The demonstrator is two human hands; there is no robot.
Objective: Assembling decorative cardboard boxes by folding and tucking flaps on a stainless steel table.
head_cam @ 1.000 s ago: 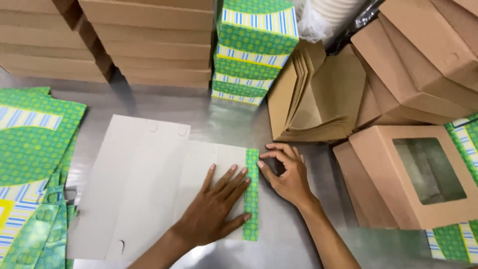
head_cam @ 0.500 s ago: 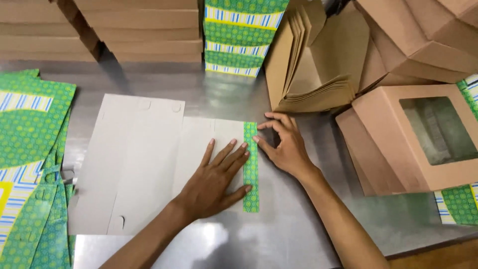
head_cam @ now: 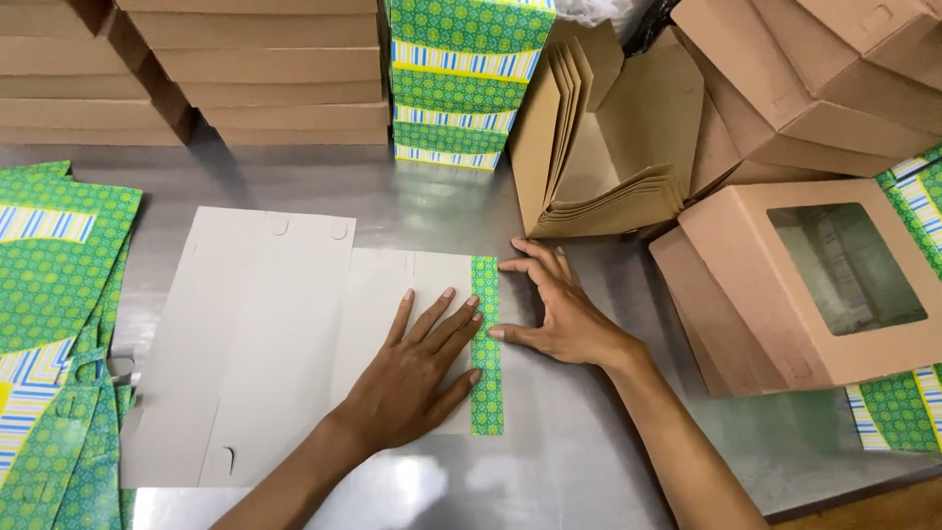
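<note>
Now, seen from the head camera, a flat box blank [head_cam: 294, 334] lies grey side up on the steel table [head_cam: 589, 471], its long edge running away from the person. Along its right side a narrow flap [head_cam: 485, 344] is folded over, showing green patterned print. The left hand [head_cam: 417, 368] lies flat on the blank with fingers spread, fingertips reaching the flap and partly over it. The right hand [head_cam: 554, 309] rests just beside the flap on the bare table, fingers loosely spread; its thumb and forefinger touch the flap's outer edge, and whether they press it or only rest there is hard to say. Neither hand grips anything.

Compared with half a second ago, both hands keep almost the same pose; the right hand's fingers sit a little lower along the flap, and the camera has tilted slightly so the blank sits lower and more to the centre.

Left of the blank lies a pile of green printed sheets [head_cam: 54, 294]. Behind it stand stacks of brown flat cartons [head_cam: 255, 69] and a stack of green printed boxes [head_cam: 461, 79]. To the right are folded brown boxes [head_cam: 608, 147] and a brown box with a window [head_cam: 814, 285]
</note>
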